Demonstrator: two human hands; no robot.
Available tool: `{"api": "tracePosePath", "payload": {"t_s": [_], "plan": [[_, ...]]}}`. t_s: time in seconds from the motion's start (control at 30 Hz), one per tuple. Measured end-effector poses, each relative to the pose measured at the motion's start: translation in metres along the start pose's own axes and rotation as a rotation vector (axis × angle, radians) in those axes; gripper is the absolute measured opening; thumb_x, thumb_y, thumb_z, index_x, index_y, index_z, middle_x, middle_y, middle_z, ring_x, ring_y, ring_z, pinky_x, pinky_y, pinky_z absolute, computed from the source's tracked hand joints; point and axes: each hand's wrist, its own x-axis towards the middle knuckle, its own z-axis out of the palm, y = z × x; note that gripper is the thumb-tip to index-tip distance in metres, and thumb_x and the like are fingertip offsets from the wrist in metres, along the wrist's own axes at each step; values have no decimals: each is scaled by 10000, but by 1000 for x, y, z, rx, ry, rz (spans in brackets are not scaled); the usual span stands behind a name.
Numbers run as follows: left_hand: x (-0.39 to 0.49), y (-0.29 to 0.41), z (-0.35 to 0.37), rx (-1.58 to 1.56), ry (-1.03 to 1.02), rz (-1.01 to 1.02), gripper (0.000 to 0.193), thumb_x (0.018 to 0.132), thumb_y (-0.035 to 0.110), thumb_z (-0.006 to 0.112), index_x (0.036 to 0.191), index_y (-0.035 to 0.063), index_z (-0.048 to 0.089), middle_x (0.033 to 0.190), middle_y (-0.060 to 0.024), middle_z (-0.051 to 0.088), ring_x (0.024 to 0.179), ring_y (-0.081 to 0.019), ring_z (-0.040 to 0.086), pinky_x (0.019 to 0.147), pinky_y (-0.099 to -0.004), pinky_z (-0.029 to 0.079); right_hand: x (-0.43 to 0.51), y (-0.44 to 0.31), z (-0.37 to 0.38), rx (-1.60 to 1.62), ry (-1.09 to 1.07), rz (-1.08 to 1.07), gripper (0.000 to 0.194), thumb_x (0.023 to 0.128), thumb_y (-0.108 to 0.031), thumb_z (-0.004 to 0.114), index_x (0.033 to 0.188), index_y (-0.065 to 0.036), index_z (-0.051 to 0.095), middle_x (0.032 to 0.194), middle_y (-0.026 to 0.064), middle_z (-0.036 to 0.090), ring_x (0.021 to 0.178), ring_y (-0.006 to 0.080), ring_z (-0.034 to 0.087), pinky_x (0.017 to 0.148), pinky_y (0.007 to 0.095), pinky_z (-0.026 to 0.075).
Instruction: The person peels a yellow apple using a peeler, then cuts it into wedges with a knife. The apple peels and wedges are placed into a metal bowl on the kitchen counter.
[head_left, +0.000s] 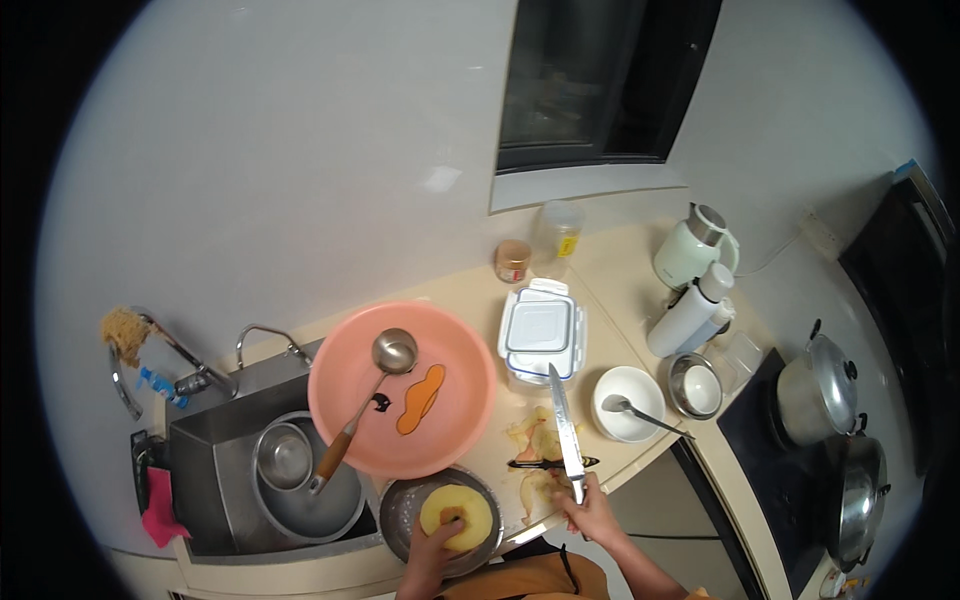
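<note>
A large peeled, pale yellow fruit is in my left hand, with my thumb at the brown hollow on its top. It is held over a metal bowl at the counter's front edge. My right hand grips the handle of a kitchen knife, its blade pointing away from me toward the plastic food container. Below the blade, peel scraps lie on the counter, and a dark slim tool, perhaps a peeler, rests across them. The knife hides part of this tool.
A pink basin holding a ladle stands beside the sink. Further right are a lidded food container, a white bowl with a spoon, bottles, a kettle, and a cooktop with pots.
</note>
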Motion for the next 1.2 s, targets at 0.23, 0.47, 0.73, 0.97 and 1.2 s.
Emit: {"api": "tracePosePath", "payload": {"t_s": [0.23, 0.47, 0.73, 0.97, 1.2], "plan": [[2, -10, -20, -54, 48, 4, 606, 771, 97, 711, 1258, 29, 357, 1155, -137, 524, 1003, -262, 605, 756, -406, 570, -34, -12, -9, -586, 14, -497, 327, 858, -277, 637, 993, 2, 532, 713, 168, 601, 631, 364, 623, 606, 410, 506], [8, -32, -31, 200, 209, 263, 744, 714, 122, 757, 1290, -19, 307, 1184, -149, 495, 1051, -241, 552, 883, -329, 472, -93, -20, 14, -569, -88, -424, 334, 882, -266, 602, 1084, -12, 519, 777, 198, 630, 673, 374, 639, 614, 463, 517], [7, -21, -27, 595, 271, 649, 790, 641, 123, 786, 1274, -27, 337, 1200, -186, 429, 1135, -288, 465, 981, -388, 381, -96, 14, 42, -690, -45, -664, 278, 909, -236, 571, 1139, -80, 574, 816, 190, 663, 614, 383, 633, 553, 446, 518], [6, -14, -24, 621, 293, 592, 785, 640, 150, 795, 1251, -30, 337, 1181, -194, 442, 1114, -298, 477, 958, -383, 393, -89, 43, 49, -532, -84, -622, 282, 915, -222, 570, 1155, -77, 544, 891, 230, 641, 724, 426, 624, 594, 474, 519], [9, -16, -26, 516, 221, 512, 721, 694, 143, 782, 1208, -23, 305, 1150, -205, 466, 1066, -266, 515, 914, -370, 433, -92, 33, 51, -549, -105, -571, 295, 917, -221, 573, 1161, -60, 533, 892, 234, 639, 755, 436, 621, 605, 476, 527]]}}
